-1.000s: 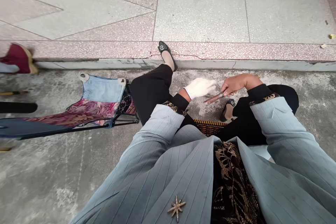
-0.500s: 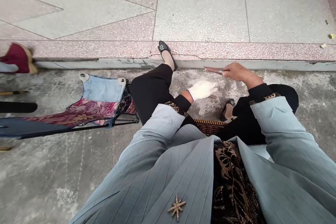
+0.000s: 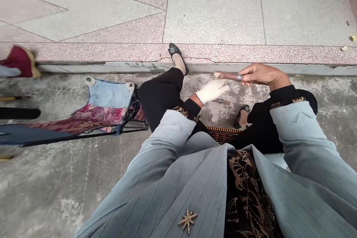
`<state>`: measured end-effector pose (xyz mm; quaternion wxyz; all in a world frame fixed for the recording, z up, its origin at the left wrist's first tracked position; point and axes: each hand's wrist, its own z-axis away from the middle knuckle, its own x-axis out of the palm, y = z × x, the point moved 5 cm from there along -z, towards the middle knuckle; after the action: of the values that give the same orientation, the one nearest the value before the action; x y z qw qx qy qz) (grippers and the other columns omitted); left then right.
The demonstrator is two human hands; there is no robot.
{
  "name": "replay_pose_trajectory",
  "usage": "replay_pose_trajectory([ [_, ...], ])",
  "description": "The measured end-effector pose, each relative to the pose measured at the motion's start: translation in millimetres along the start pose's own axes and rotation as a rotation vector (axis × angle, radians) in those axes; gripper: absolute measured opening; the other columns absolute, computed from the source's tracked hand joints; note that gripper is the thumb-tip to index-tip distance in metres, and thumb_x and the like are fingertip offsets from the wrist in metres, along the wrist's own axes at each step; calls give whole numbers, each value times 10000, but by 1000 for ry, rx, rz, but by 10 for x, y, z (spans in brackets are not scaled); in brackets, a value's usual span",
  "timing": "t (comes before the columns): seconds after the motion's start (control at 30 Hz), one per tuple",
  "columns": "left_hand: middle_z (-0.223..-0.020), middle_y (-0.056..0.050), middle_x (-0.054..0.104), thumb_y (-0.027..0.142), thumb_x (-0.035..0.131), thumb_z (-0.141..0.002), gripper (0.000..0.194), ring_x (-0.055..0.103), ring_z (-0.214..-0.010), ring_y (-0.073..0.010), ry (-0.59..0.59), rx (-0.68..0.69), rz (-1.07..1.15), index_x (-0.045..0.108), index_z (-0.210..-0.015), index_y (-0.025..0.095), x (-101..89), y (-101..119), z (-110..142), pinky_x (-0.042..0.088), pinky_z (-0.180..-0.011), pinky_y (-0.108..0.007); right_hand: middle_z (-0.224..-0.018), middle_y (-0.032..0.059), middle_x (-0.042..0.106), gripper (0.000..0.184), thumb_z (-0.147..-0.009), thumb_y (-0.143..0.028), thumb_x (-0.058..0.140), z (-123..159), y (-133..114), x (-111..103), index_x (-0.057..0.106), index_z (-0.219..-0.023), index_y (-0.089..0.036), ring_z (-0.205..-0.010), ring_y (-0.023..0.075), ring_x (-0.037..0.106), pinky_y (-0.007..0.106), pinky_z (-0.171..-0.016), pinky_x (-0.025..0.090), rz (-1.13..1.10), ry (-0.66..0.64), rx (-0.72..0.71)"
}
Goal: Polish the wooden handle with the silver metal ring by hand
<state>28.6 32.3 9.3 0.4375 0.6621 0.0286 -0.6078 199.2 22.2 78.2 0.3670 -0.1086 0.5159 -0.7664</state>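
My right hand (image 3: 260, 74) is bare and grips a brown rod-shaped tool with a metal band (image 3: 228, 76), held level above the concrete ground. My left hand (image 3: 213, 90) wears a white glove and lies low over the ground just below the tool's tip, fingers stretched forward. A thin dark piece (image 3: 221, 101) lies on the concrete right beside the gloved hand. Whitish dust marks the ground around it. Both arms wear pale blue striped sleeves, and I sit with my black-trousered legs apart.
A folding stool with floral cloth seat (image 3: 92, 117) stands at the left. A woven basket rim (image 3: 223, 134) shows between my legs. A raised tiled step edge (image 3: 111, 67) runs across ahead. A dark red shoe (image 3: 19, 61) lies at far left.
My right hand lifted the brown tool from beside the gloved hand up and away from the ground, and now holds it level. The gloved left hand barely moved.
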Motion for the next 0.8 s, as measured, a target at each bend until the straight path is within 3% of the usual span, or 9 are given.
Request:
replay_pose_trajectory([
  [0.1, -915, -48, 696, 433, 300, -997, 423, 636, -842, -193, -30, 3, 20, 631, -1061, 178, 24, 69, 7, 437, -745, -296, -696, 4, 643, 336, -775, -511, 721, 8, -1, -57, 737, -847, -183, -638, 119, 523, 269, -619, 409, -26, 162, 25],
  [0.3, -974, -57, 704, 416, 314, -1000, 398, 640, -876, -203, -88, 12, -141, 628, -1107, 198, 85, 166, 15, 421, -752, -294, -612, 3, 582, 300, -796, -470, 710, -163, 156, -2, 686, -713, -183, -598, 127, 491, 279, -597, 406, 18, 192, 98],
  [0.47, -1027, -79, 702, 409, 322, -1003, 404, 641, -919, -206, -111, 37, -213, 636, -1128, 188, 138, 146, -11, 418, -756, -287, -636, 18, 601, 266, -802, -434, 699, -251, 277, -37, 677, -714, -184, -600, 137, 511, 283, -598, 424, 100, 212, 170],
  [0.7, -985, -112, 711, 372, 383, -987, 356, 656, -862, -224, -122, 61, -313, 665, -1060, 166, 290, 135, -37, 429, -746, -313, -710, 75, 666, 222, -875, -329, 615, -366, 335, 41, 682, -733, -172, -679, 174, 599, 297, -642, 432, 579, 234, 349],
  [0.8, -892, -127, 712, 355, 382, -988, 358, 666, -788, -232, -161, 90, -358, 661, -1076, 148, 371, 163, -19, 426, -693, -315, -657, 107, 643, 238, -863, -319, 650, -428, 383, 186, 693, -703, -148, -655, 200, 589, 327, -623, 414, 839, 87, 442],
])
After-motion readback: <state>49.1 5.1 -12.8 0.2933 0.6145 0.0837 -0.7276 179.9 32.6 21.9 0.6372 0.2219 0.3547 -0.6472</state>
